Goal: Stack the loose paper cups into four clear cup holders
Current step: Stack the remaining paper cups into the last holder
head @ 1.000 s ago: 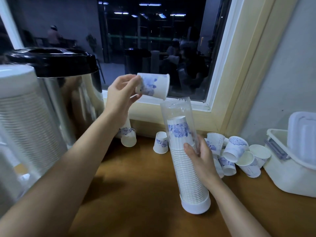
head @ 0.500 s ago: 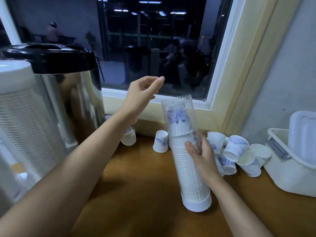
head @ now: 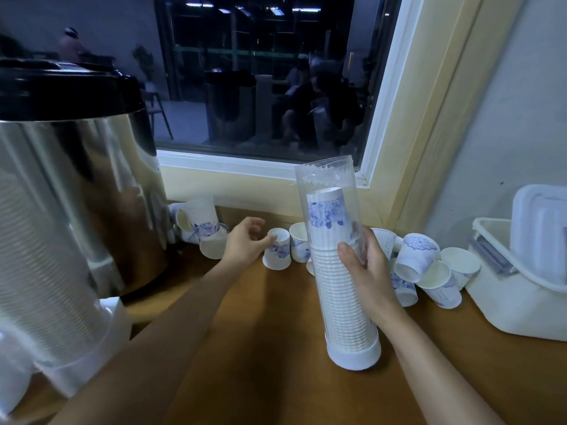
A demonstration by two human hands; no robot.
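While gripping the clear holder w/ R hand at about mid-height, reaches w/ L hand to a paper cup standing upside down on the counter. Touches the cup wall w/ the thumb tip only. Has the other L fingers loosely bent above it, not closed round anything. Wraps R thumb and fingers firmly round the tube.

Stands the holder on its white base, long axis nearly upright, top leaning a bit to the left. Shows the stack inside, bottoms up, w/ some free tube above it, up to the open mouth.

Key relation: cup just left of the holder's lower half, between L hand and tube, so much nearer to L hand. R hand busy and on the other side.

Needs prob. a closed grip first, then a lift up and to the right, over the mouth. Needs no turning, as cup is already bottom up like the stack. Could catch the cup's rim on the tube edge if not centred.

Leaves more loose cups: a pile right of the holder, a few others by the metal urn.
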